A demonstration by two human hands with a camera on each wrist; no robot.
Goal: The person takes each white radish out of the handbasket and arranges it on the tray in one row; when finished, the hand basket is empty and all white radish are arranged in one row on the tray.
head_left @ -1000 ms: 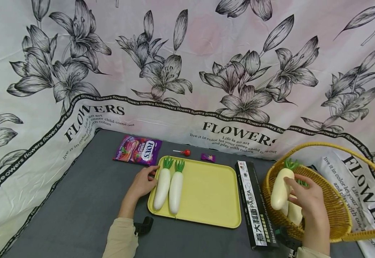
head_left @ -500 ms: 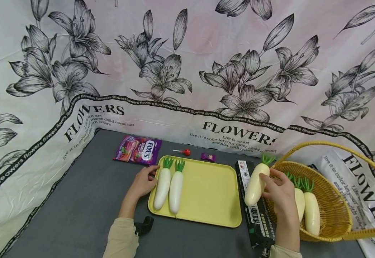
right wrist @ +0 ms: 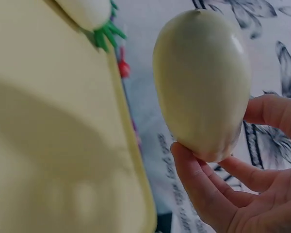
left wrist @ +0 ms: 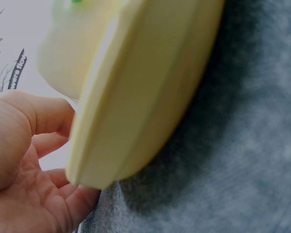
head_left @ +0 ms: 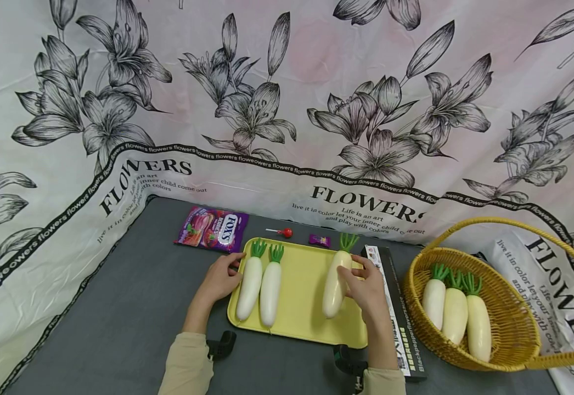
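The right hand (head_left: 366, 285) is holding a white radish (head_left: 335, 286) above the yellow tray (head_left: 299, 291), its grip spanning just the radish's width; the right wrist view is showing the radish hanging apart from the tray. The left hand (head_left: 221, 277) is pinching the tray's edge, whose outer wall the left wrist view is revealing. Only the head view is showing 3 radishes (head_left: 456, 315) lying in the wicker basket (head_left: 514, 323).

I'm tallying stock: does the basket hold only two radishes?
No: three radishes lie side by side in the basket.
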